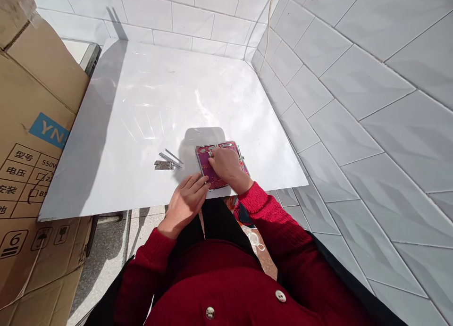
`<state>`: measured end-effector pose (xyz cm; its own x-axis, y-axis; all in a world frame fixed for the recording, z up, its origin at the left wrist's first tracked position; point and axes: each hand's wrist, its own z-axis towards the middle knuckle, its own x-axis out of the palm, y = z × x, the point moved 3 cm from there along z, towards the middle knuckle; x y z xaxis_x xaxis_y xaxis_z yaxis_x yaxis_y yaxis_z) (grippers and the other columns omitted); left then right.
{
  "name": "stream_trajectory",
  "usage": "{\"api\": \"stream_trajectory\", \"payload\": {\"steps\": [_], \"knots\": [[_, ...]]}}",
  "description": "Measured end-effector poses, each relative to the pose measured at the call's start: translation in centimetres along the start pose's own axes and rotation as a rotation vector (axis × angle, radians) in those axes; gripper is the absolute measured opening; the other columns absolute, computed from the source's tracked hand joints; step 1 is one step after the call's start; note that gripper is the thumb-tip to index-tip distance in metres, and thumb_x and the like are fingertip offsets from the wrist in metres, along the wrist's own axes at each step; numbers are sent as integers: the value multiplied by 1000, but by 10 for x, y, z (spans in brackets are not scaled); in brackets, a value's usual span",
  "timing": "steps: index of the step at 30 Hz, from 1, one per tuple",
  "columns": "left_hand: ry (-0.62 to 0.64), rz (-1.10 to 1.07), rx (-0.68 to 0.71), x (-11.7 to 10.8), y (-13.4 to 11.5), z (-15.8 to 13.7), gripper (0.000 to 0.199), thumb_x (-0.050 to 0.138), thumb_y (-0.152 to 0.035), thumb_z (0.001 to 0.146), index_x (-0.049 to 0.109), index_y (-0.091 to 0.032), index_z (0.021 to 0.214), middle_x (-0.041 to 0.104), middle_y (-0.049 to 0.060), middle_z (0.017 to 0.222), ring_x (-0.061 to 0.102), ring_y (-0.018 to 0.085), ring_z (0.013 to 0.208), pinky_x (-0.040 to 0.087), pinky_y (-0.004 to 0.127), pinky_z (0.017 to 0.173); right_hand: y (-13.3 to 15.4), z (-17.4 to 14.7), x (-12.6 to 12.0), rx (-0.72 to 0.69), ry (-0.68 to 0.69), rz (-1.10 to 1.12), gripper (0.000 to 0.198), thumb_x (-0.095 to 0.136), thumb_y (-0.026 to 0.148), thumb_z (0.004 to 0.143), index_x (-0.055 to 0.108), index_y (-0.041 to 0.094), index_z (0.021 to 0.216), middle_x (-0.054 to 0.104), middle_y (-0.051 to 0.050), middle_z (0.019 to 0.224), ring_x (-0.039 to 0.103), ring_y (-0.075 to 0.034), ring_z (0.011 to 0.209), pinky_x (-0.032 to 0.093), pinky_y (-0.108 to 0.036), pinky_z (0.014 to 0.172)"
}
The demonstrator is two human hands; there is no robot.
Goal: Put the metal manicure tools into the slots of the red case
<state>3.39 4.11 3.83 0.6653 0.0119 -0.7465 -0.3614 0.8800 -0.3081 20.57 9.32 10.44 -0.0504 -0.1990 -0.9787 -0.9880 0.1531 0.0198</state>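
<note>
An open manicure case (207, 171) with a purple and red lining and a metal rim lies near the front edge of the white table. My left hand (189, 196) grips its lower left edge, fingers together on the rim. Over the middle of the case, my right hand (228, 164) is closed, thumb toward the left half; whatever its fingers hold is hidden. Metal tools show in the case's upper right part, partly covered by this hand. Left of the case, nail clippers (163, 165) and several slim metal tools (171, 158) lie in a loose pile.
The white table (159, 95) meets a tiled wall (198, 21) at the back and another tiled wall (354, 104) on the right. Large cardboard boxes (31, 99) stand against the left side. A thin cable (268, 31) hangs in the back right corner.
</note>
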Motion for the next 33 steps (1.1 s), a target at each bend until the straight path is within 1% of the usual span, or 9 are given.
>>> {"api": "stream_trajectory", "payload": {"steps": [4,8,10,13,17,20,24,29,33], "knots": [[-4,-13,-8,1,1,-1,32,53,-16,105,72,-23,130,75,10,135,65,28,135,57,51,112,2,3,-5,-1,28,-24,33,50,27,106,75,11,120,76,-23,114,71,-32,113,51,-38,92],[-27,17,3,2,0,-1,29,55,-15,105,73,-21,126,76,9,134,67,28,132,58,50,111,5,7,-10,34,45,-23,33,49,19,102,77,10,117,77,-24,114,72,-33,111,51,-37,87],[-35,27,10,2,0,-1,28,55,-15,105,74,-21,125,76,9,134,68,28,131,58,50,111,5,9,-10,36,48,-9,33,50,18,100,78,10,116,78,-23,111,73,-32,109,50,-36,84],[-27,4,-2,3,1,-1,30,55,-15,105,73,-22,128,75,9,134,67,28,133,58,51,112,4,13,-8,34,47,19,31,57,24,96,80,11,112,79,-21,102,74,-31,100,48,-34,77],[-26,-21,-11,4,2,-2,34,55,-15,104,72,-23,132,75,10,135,65,28,135,57,52,114,0,17,-7,50,39,61,27,61,27,92,82,12,98,80,-15,90,71,-25,82,40,-32,66],[-24,-21,-8,4,1,-2,34,55,-15,104,72,-24,133,75,9,135,65,28,136,56,52,114,-3,23,-8,13,19,115,24,61,25,89,82,13,87,78,-12,82,65,-20,71,37,-31,62],[-22,9,-1,2,0,-1,31,55,-14,104,72,-22,129,75,9,135,66,28,133,57,51,113,-8,36,-8,-36,67,239,21,62,22,85,81,12,81,74,-7,72,58,-15,62,37,-28,60],[-32,43,25,-1,-2,0,26,57,-14,104,73,-18,124,75,10,134,68,28,130,58,49,110,-10,54,-10,-93,56,333,21,61,21,83,81,12,83,72,-4,68,59,-14,62,41,-26,62],[-2,42,11,-3,-3,0,26,55,-14,105,72,-18,124,75,9,136,68,28,131,59,49,110,9,68,-20,-176,29,312,22,60,18,84,80,12,86,74,-5,72,59,-14,65,41,-26,63]]}}
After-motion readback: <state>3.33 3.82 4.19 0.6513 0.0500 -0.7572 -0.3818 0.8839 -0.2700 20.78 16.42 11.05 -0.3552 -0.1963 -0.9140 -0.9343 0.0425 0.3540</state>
